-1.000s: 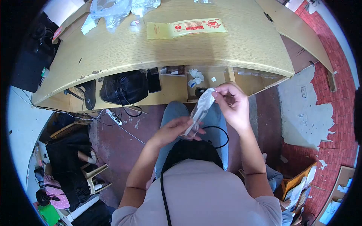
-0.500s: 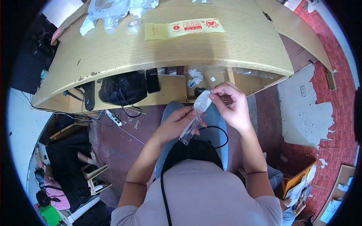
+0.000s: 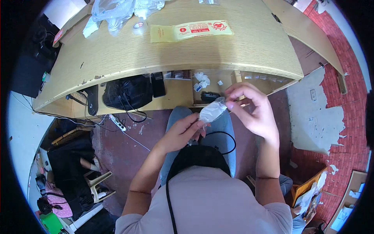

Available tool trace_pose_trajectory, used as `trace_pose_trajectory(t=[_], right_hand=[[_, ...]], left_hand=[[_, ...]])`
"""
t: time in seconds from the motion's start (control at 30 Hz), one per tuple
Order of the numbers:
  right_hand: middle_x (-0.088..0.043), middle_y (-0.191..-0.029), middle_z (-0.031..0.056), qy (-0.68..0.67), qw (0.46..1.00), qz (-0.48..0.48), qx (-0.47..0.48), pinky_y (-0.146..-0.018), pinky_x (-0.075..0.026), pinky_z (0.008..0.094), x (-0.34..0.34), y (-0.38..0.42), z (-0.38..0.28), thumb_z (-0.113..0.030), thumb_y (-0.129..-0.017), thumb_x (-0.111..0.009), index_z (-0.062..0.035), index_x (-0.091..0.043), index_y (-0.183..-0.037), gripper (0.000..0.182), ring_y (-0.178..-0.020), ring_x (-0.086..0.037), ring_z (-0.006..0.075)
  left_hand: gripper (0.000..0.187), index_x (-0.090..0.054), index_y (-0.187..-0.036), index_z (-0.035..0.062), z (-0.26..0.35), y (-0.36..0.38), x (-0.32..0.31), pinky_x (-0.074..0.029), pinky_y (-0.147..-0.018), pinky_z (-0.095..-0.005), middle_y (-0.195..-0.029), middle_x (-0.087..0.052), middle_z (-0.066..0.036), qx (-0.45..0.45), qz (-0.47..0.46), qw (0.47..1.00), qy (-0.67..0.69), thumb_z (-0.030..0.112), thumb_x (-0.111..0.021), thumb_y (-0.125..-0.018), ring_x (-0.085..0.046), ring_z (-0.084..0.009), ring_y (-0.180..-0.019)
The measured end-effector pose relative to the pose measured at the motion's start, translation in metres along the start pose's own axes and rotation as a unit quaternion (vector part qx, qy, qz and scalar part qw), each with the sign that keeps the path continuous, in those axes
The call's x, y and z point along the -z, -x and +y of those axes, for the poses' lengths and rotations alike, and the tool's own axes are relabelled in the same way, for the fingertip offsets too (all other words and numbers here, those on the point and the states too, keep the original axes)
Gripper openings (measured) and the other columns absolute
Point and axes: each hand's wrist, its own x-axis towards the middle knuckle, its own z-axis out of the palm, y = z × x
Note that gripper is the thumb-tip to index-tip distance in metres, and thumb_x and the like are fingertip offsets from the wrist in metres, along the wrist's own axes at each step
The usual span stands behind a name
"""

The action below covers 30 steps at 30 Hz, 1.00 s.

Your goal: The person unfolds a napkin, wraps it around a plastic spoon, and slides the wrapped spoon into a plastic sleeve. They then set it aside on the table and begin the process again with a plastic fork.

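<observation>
A small clear plastic bag [image 3: 213,111] with something white inside is held above my lap, slanting up to the right. My left hand [image 3: 182,132] is closed on its lower left end, thumb on top. At the upper right end, the thumb and forefinger of my right hand [image 3: 251,111] pinch the edge of the plastic. What the white content is cannot be made out. Just beyond the bag, a dark object [image 3: 210,96] lies in the open compartment under the desktop.
On the desk [image 3: 128,52] lie a yellow printed plastic packet [image 3: 194,31], a tape roll [image 3: 139,26] and clear plastic bags [image 3: 113,13]. The shelf below holds a black pouch [image 3: 127,91], a phone [image 3: 158,84] and crumpled white paper [image 3: 201,80]. Other people sit at both lower sides.
My right hand has shifted right and slightly down. The bag has tilted flatter, and its clear tail, which hung below my left hand, is now mostly hidden.
</observation>
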Motion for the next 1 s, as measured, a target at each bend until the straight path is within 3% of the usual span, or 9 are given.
trace_pose_trajectory(t=[0.13, 0.2, 0.33, 0.4, 0.47, 0.57, 0.73, 0.83, 1.0], right_hand=[[-0.060, -0.096, 0.0096, 0.002, 0.999, -0.030, 0.029, -0.076, -0.045, 0.0256, 0.000, -0.002, 0.010, 0.003, -0.078, -0.065, 0.0000, -0.060, -0.083, 0.008, -0.093, -0.057, 0.0141], [-0.061, -0.093, 0.0071, 0.016, 0.991, -0.022, 0.133, -0.065, -0.045, 0.0211, -0.003, -0.008, 0.018, 0.000, -0.077, -0.068, -0.0009, -0.059, -0.083, 0.011, -0.079, -0.059, 0.0110], [-0.061, -0.088, 0.0053, -0.001, 0.991, -0.012, 0.131, -0.062, -0.043, 0.0208, 0.003, -0.008, 0.017, 0.001, -0.080, -0.066, -0.0012, -0.057, -0.082, 0.010, -0.075, -0.056, 0.0089], [-0.061, -0.082, 0.0024, -0.095, 0.995, -0.013, 0.029, -0.060, -0.042, 0.0200, 0.005, -0.004, 0.016, 0.001, -0.084, -0.062, -0.0018, -0.056, -0.083, 0.007, -0.070, -0.054, 0.0071], [-0.060, -0.077, -0.0003, -0.108, 0.994, -0.022, 0.016, -0.059, -0.041, 0.0192, 0.005, -0.004, 0.015, 0.002, -0.087, -0.058, -0.0025, -0.055, -0.085, 0.006, -0.069, -0.054, 0.0061], [-0.059, -0.074, 0.0016, -0.086, 0.995, 0.025, 0.043, -0.057, -0.041, 0.0200, 0.004, -0.004, 0.006, 0.003, -0.086, -0.059, -0.0022, -0.055, -0.084, 0.006, -0.066, -0.055, 0.0064], [-0.058, -0.068, 0.0026, 0.157, 0.971, 0.076, 0.162, -0.051, -0.042, 0.0215, 0.009, -0.006, -0.015, 0.003, -0.082, -0.062, -0.0023, -0.057, -0.088, 0.010, -0.056, -0.052, 0.0074], [-0.055, -0.066, 0.0006, 0.108, 0.973, 0.142, 0.145, -0.050, -0.041, 0.0209, 0.007, -0.008, -0.015, 0.001, -0.078, -0.067, -0.0027, -0.059, -0.092, 0.016, -0.055, -0.051, 0.0064], [-0.052, -0.064, -0.0024, 0.108, 0.982, 0.143, 0.054, -0.049, -0.039, 0.0196, 0.009, -0.007, -0.042, -0.004, -0.071, -0.076, -0.0029, -0.063, -0.096, 0.028, -0.053, -0.048, 0.0039]], left_hand=[[0.024, -0.057, -0.105, 0.0016, -0.001, -0.001, 0.001, -0.046, -0.062, -0.0227, -0.078, -0.058, -0.003, -0.020, -0.007, 0.999, -0.025, 0.020, -0.042, -0.100, -0.055, -0.0076, -0.069], [0.023, -0.056, -0.104, 0.0014, -0.001, -0.001, -0.001, -0.046, -0.062, -0.0235, -0.079, -0.060, -0.004, -0.042, -0.003, 0.999, -0.029, 0.019, -0.042, -0.100, -0.055, -0.0082, -0.069], [0.024, -0.057, -0.102, 0.0011, -0.005, -0.001, 0.002, -0.046, -0.063, -0.0237, -0.079, -0.060, -0.004, -0.053, 0.009, 0.998, -0.026, 0.020, -0.042, -0.100, -0.055, -0.0088, -0.069], [0.024, -0.057, -0.100, 0.0009, -0.006, 0.000, 0.002, -0.046, -0.063, -0.0237, -0.079, -0.060, -0.004, -0.037, 0.012, 0.999, -0.032, 0.020, -0.042, -0.100, -0.056, -0.0090, -0.069], [0.024, -0.057, -0.100, 0.0010, -0.005, 0.000, 0.003, -0.046, -0.063, -0.0236, -0.079, -0.060, -0.004, -0.041, 0.005, 0.999, -0.033, 0.020, -0.042, -0.100, -0.056, -0.0090, -0.069], [0.024, -0.057, -0.100, 0.0013, -0.006, 0.000, 0.004, -0.046, -0.062, -0.0234, -0.078, -0.060, -0.004, -0.047, -0.004, 0.998, -0.031, 0.021, -0.042, -0.100, -0.055, -0.0091, -0.069], [0.023, -0.057, -0.098, 0.0025, -0.005, 0.003, 0.005, -0.045, -0.061, -0.0235, -0.076, -0.058, -0.003, -0.035, 0.006, 0.999, -0.038, 0.022, -0.043, -0.100, -0.054, -0.0090, -0.067], [0.023, -0.056, -0.098, 0.0032, -0.004, 0.002, 0.007, -0.043, -0.059, -0.0237, -0.075, -0.057, -0.002, -0.031, -0.013, 0.997, -0.063, 0.022, -0.043, -0.100, -0.053, -0.0087, -0.066], [0.026, -0.058, -0.108, 0.0040, -0.001, 0.003, 0.006, -0.043, -0.062, -0.0239, -0.075, -0.055, -0.001, -0.044, -0.020, 0.998, -0.049, 0.022, -0.041, -0.100, -0.052, -0.0086, -0.068]])
